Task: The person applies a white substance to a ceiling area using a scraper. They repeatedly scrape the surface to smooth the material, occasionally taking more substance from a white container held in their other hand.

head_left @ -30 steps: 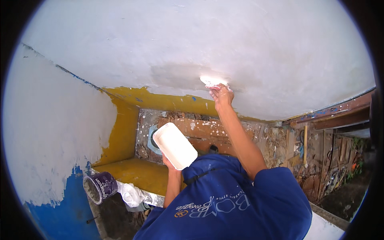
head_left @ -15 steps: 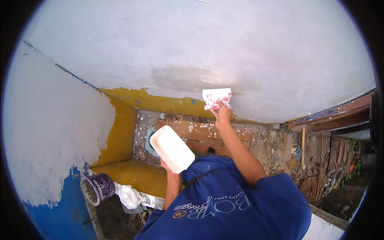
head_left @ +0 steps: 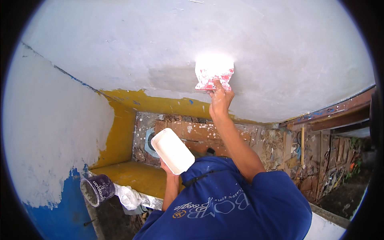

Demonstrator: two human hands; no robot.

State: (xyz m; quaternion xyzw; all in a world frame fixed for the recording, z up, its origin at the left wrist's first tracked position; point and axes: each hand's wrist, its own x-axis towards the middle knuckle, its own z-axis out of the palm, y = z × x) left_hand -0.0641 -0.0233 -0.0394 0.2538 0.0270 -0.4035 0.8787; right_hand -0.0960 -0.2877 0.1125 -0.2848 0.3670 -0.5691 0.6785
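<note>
While the right arm (head_left: 240,146) is raised, right hand (head_left: 221,101): at 1 o'clock, its grip closed on the lower edge of the scraper.
Scraper (head_left: 214,77): red, broad, smeared white, at 1 o'clock just above the right hand and in front of the wall — glare bleaches its upper part, so I cannot tell how fully it touches.
Left hand (head_left: 166,167): at 7 o'clock, its grip holding the tray at its lower left; the hand is mostly hidden, so how tightly it closes cannot be told.
Tray (head_left: 163,153): white, round-cornered, slanting from 11 to 5 o'clock, its inside washed out by brightness.
Wall (head_left: 288,60): pale, with a grey patch (head_left: 170,78) at 9 o'clock from the scraper and a ragged yellow band (head_left: 158,102) along its lower part.
Basin (head_left: 149,148): light blue, at the tray's 10 o'clock — partly covered by it in view.
Bucket (head_left: 105,187): purple, at 8 o'clock, a white bag (head_left: 129,197) just beside it toward 3 o'clock.
Stick (head_left: 303,146): yellowish, at 3 o'clock.
</note>
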